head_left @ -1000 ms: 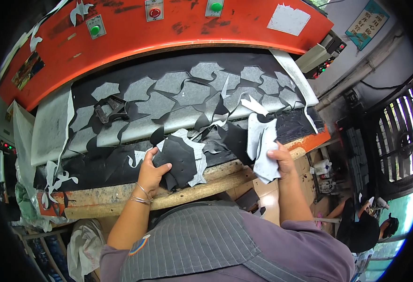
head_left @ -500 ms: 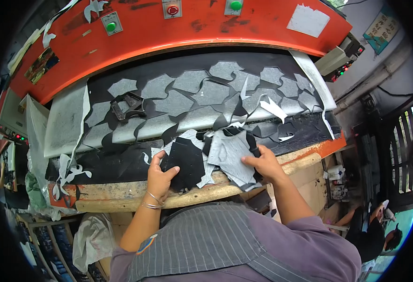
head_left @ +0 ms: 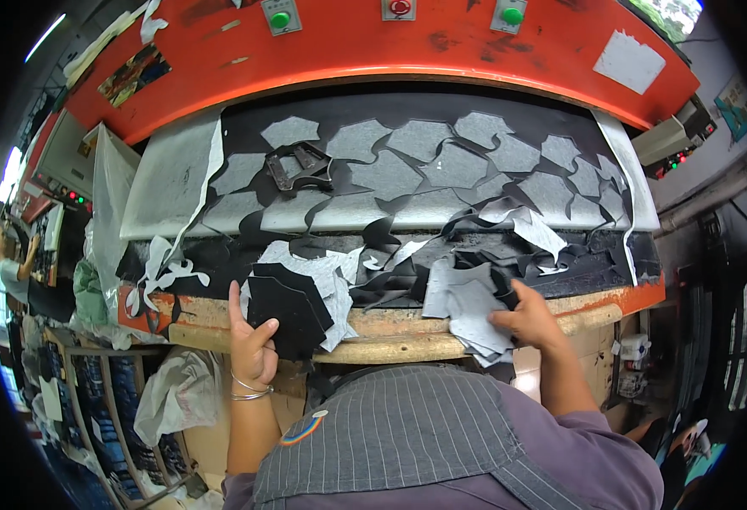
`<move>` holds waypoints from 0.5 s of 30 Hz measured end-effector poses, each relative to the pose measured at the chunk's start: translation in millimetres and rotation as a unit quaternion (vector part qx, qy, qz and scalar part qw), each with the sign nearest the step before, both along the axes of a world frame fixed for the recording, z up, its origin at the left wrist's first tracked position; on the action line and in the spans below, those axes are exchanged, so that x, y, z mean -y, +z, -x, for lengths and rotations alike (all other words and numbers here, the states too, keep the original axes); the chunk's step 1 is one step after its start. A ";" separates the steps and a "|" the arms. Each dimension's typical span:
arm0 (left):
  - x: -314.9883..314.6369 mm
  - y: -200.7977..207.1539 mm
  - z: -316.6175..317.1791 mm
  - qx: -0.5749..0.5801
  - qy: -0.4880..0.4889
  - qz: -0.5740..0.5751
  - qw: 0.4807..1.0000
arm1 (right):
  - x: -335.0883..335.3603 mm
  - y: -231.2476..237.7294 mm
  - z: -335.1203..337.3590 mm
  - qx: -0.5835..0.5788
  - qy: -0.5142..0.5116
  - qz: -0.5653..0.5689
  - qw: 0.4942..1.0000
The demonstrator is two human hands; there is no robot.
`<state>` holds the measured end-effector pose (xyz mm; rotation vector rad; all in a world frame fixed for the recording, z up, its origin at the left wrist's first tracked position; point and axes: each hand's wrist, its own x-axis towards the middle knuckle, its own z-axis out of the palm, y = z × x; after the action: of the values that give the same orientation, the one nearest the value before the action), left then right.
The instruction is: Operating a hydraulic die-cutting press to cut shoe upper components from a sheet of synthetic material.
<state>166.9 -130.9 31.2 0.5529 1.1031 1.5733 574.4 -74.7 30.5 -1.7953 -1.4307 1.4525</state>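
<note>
My left hand (head_left: pixel 256 340) grips a stack of black cut pieces (head_left: pixel 288 310) by its left edge, thumb on top and index finger stretched along the side. White-faced pieces (head_left: pixel 331 276) stick out from beneath and beside this stack. Closed on the right edge of another bundle is my right hand (head_left: pixel 531 319), its thumb pressing pale grey cut pieces (head_left: pixel 471 306) with some black ones among them. Both bundles are at the wooden front edge (head_left: pixel 390 348) of the machine. Farther back, a black metal cutting die (head_left: pixel 299 168) lies on a black sheet (head_left: pixel 365 106) with cut-out shapes.
An orange machine beam (head_left: pixel 348 51) with green and red buttons spans the back. White scrap strips (head_left: pixel 169 272) hang at the left front, and dark offcuts (head_left: pixel 594 263) lie at the right. A rack (head_left: pixel 110 416) stands lower left. Another person (head_left: pixel 16 263) is at the far left.
My hands have moved apart, taking the black stack left and the grey bundle right. The view has shifted, so the machine appears farther right.
</note>
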 end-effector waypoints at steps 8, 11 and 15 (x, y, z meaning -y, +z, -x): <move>24.5 -7.7 1.1 0.007 0.032 0.026 0.999 | -24.2 46.0 -2.0 -0.366 -0.015 -0.003 0.931; 21.1 -4.1 -13.8 0.012 0.041 0.044 0.998 | -47.4 39.4 65.5 -0.405 0.142 0.073 0.900; 12.3 -8.9 -33.3 0.024 0.054 0.006 0.998 | -62.7 -11.8 171.8 -0.247 0.266 0.024 0.931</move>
<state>200.2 -143.3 22.2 0.4520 1.1207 1.6635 402.6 -12.0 18.7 -0.9689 -1.6670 2.0328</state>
